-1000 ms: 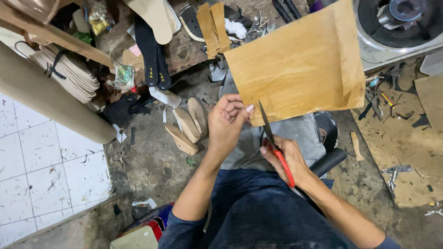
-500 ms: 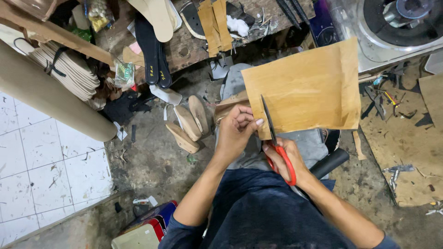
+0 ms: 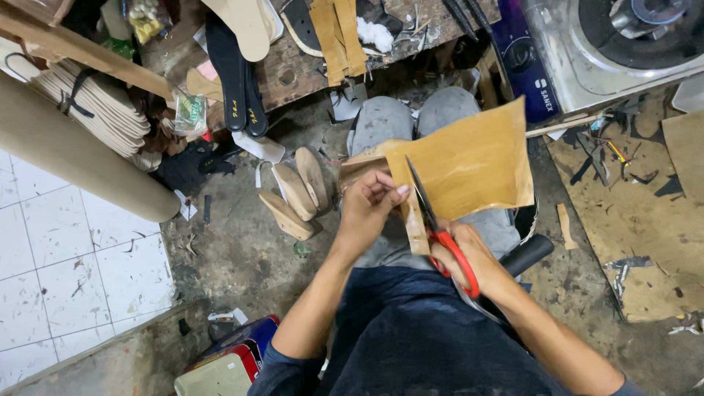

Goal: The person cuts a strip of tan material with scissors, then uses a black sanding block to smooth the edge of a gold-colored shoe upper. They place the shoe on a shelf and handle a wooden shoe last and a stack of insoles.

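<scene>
A tan sheet of stiff material (image 3: 473,165) is held over my lap. My left hand (image 3: 370,209) pinches its left edge, where a narrow strip hangs down beside the cut. My right hand (image 3: 469,257) grips red-handled scissors (image 3: 440,231), whose dark blades point up into the sheet near its left side. Both knees in grey trousers show behind the sheet.
Wooden shoe lasts (image 3: 293,194) lie on the dirty floor to the left. A large cardboard roll (image 3: 73,158) and stacked insoles (image 3: 95,110) sit further left. A cluttered workbench (image 3: 293,66) spans the top, a metal machine (image 3: 623,44) stands top right, and a scrap-strewn board (image 3: 645,220) lies right.
The sheet has come down and closer to my lap, turning in my left hand. The scissors have cut further up into it, leaving a narrow strip at the left edge.
</scene>
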